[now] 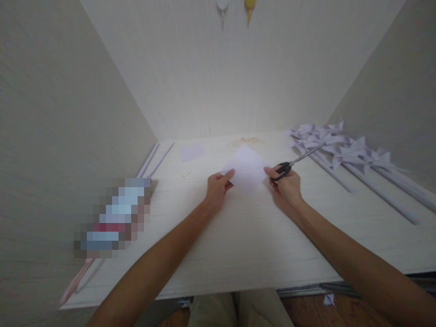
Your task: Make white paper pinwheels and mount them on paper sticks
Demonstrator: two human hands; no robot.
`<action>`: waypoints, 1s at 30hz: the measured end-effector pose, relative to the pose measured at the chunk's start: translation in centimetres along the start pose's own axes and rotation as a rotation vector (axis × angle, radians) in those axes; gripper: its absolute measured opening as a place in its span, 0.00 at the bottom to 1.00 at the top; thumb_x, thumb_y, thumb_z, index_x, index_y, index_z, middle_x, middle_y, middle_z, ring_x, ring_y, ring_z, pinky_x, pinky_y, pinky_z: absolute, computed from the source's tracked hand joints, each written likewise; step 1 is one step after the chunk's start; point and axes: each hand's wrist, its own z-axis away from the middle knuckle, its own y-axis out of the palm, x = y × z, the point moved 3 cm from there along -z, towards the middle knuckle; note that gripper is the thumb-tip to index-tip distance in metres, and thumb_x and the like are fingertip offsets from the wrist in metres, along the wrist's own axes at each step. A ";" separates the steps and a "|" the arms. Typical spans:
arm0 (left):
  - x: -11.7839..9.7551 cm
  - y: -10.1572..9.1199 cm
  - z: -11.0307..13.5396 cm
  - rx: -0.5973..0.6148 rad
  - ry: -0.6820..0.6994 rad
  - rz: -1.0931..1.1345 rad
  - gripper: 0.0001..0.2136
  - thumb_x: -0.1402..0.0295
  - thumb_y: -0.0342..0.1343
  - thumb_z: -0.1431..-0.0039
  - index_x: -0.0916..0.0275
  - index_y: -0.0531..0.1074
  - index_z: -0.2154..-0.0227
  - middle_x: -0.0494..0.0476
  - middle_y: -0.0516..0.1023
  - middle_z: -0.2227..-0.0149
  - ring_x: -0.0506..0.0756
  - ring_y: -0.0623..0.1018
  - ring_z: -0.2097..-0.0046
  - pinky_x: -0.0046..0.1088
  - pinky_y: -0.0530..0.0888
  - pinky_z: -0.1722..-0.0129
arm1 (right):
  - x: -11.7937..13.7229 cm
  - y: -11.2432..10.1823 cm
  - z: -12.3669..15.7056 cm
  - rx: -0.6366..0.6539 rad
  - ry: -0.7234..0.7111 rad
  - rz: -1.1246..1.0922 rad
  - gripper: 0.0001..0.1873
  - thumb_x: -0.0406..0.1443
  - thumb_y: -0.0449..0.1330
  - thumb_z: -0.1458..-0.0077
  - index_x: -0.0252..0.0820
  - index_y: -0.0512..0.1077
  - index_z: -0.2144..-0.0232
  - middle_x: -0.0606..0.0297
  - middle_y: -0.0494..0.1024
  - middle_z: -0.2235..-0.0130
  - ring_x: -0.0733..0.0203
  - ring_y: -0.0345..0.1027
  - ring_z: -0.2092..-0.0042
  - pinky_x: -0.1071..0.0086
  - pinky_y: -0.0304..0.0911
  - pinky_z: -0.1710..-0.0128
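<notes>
A square sheet of white paper [245, 168] is held up over the white table, turned so that one corner points away from me. My left hand [218, 187] pinches its left corner between thumb and fingers. At the opposite corner my right hand [286, 185] grips the paper and also has the black-handled scissors [283, 170] hooked on its fingers. The scissor blades point away to the upper right and look closed. Fingertips behind the sheet are partly hidden.
Several white paper pinwheels [354, 152] with paper-tube sticks lie at the right. Another paper sheet [192, 152] and a small scrap [185, 175] lie left of centre. Thin paper tubes [160, 159] lean by a blurred-out object [116, 215] at the left. Walls enclose three sides.
</notes>
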 end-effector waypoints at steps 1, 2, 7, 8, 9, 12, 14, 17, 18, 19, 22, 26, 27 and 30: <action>0.0 0.0 0.0 0.006 -0.005 -0.002 0.09 0.67 0.60 0.61 0.68 0.71 0.79 0.59 0.76 0.72 0.52 0.75 0.69 0.33 0.71 0.61 | 0.0 0.0 -0.1 -0.001 -0.007 0.002 0.14 0.34 0.65 0.71 0.39 0.62 0.85 0.76 0.61 0.85 0.75 0.53 0.84 0.78 0.48 0.87; -0.1 0.0 0.1 0.011 -0.007 0.000 0.09 0.67 0.60 0.61 0.68 0.71 0.78 0.59 0.76 0.72 0.52 0.75 0.69 0.33 0.71 0.61 | 0.0 -0.1 -0.1 -0.007 -0.012 0.005 0.14 0.33 0.65 0.71 0.39 0.61 0.85 0.76 0.61 0.85 0.75 0.53 0.84 0.78 0.48 0.87; -0.3 -0.1 -0.1 0.025 -0.036 0.046 0.07 0.68 0.58 0.58 0.68 0.71 0.76 0.59 0.76 0.71 0.51 0.75 0.68 0.32 0.71 0.61 | -0.1 -0.5 -0.5 -0.064 -0.025 0.031 0.14 0.31 0.66 0.73 0.40 0.62 0.85 0.77 0.60 0.85 0.76 0.51 0.84 0.78 0.47 0.87; -0.3 -0.2 -0.2 0.031 -0.051 0.055 0.07 0.67 0.58 0.57 0.68 0.71 0.76 0.59 0.76 0.71 0.51 0.75 0.69 0.32 0.71 0.61 | -0.1 -0.6 -0.5 -0.069 -0.016 0.029 0.14 0.31 0.66 0.74 0.40 0.62 0.85 0.77 0.60 0.85 0.76 0.51 0.84 0.78 0.47 0.87; -0.3 -0.3 -0.2 0.040 -0.067 0.062 0.07 0.67 0.57 0.56 0.68 0.71 0.76 0.58 0.76 0.72 0.51 0.75 0.69 0.31 0.72 0.62 | -0.1 -0.6 -0.5 -0.068 -0.004 0.023 0.14 0.31 0.66 0.74 0.40 0.62 0.85 0.77 0.60 0.85 0.76 0.50 0.85 0.79 0.47 0.88; -0.3 -0.5 -0.4 0.047 -0.103 0.097 0.06 0.68 0.55 0.54 0.67 0.71 0.76 0.58 0.76 0.73 0.51 0.75 0.68 0.30 0.72 0.62 | 0.0 -0.4 -0.5 -0.039 0.052 -0.029 0.15 0.30 0.65 0.75 0.40 0.61 0.85 0.78 0.58 0.86 0.77 0.47 0.85 0.79 0.43 0.89; -0.4 -0.6 -0.4 0.037 -0.117 0.127 0.05 0.69 0.55 0.53 0.67 0.71 0.76 0.57 0.76 0.73 0.51 0.75 0.68 0.29 0.72 0.62 | 0.2 -0.1 -0.4 -0.005 0.097 -0.111 0.16 0.28 0.65 0.76 0.40 0.60 0.85 0.78 0.57 0.85 0.77 0.46 0.85 0.79 0.40 0.89; -0.5 -0.6 -0.4 0.028 -0.142 0.176 0.04 0.71 0.54 0.53 0.67 0.71 0.76 0.56 0.76 0.75 0.50 0.75 0.71 0.27 0.72 0.64 | 0.4 0.3 -0.2 0.085 0.182 -0.276 0.16 0.26 0.64 0.76 0.40 0.59 0.85 0.78 0.57 0.84 0.78 0.45 0.84 0.81 0.40 0.90; -0.5 -0.6 -0.5 0.026 -0.152 0.196 0.04 0.71 0.54 0.52 0.67 0.71 0.76 0.55 0.75 0.75 0.49 0.75 0.72 0.26 0.73 0.64 | 0.4 0.5 -0.1 0.120 0.214 -0.321 0.16 0.25 0.64 0.75 0.40 0.59 0.85 0.78 0.57 0.84 0.79 0.44 0.84 0.81 0.40 0.90; -0.5 -0.6 -0.5 0.022 -0.162 0.215 0.03 0.72 0.54 0.53 0.67 0.71 0.76 0.54 0.75 0.76 0.48 0.75 0.73 0.25 0.73 0.66 | 0.4 0.5 -0.1 0.152 0.246 -0.358 0.16 0.25 0.64 0.74 0.40 0.59 0.85 0.79 0.57 0.83 0.79 0.44 0.85 0.82 0.41 0.90; -0.6 -0.6 -0.6 0.019 -0.178 0.248 0.03 0.73 0.53 0.52 0.67 0.70 0.77 0.53 0.75 0.77 0.47 0.74 0.75 0.22 0.73 0.69 | 0.3 0.7 0.1 0.208 0.320 -0.450 0.16 0.23 0.63 0.74 0.39 0.59 0.84 0.79 0.58 0.83 0.80 0.44 0.85 0.83 0.43 0.90; -0.8 -0.5 -0.5 0.043 -0.155 0.261 0.02 0.73 0.53 0.53 0.67 0.70 0.76 0.53 0.75 0.76 0.47 0.74 0.75 0.21 0.72 0.72 | 0.2 0.8 0.3 0.220 0.380 -0.551 0.18 0.21 0.63 0.75 0.39 0.59 0.83 0.80 0.62 0.83 0.81 0.45 0.85 0.85 0.45 0.90; -0.9 -0.6 -0.5 0.044 -0.148 0.261 0.03 0.73 0.54 0.53 0.66 0.70 0.76 0.53 0.75 0.76 0.47 0.74 0.75 0.21 0.72 0.72 | 0.1 0.8 0.4 0.221 0.390 -0.563 0.18 0.20 0.63 0.75 0.39 0.59 0.83 0.80 0.62 0.83 0.81 0.45 0.85 0.85 0.45 0.90; -0.9 -0.6 -0.3 0.049 -0.115 0.216 0.04 0.71 0.54 0.53 0.67 0.71 0.76 0.54 0.75 0.76 0.48 0.74 0.75 0.22 0.72 0.71 | -0.1 0.9 0.6 0.227 0.415 -0.562 0.18 0.21 0.64 0.74 0.39 0.59 0.83 0.80 0.60 0.84 0.81 0.46 0.85 0.85 0.46 0.90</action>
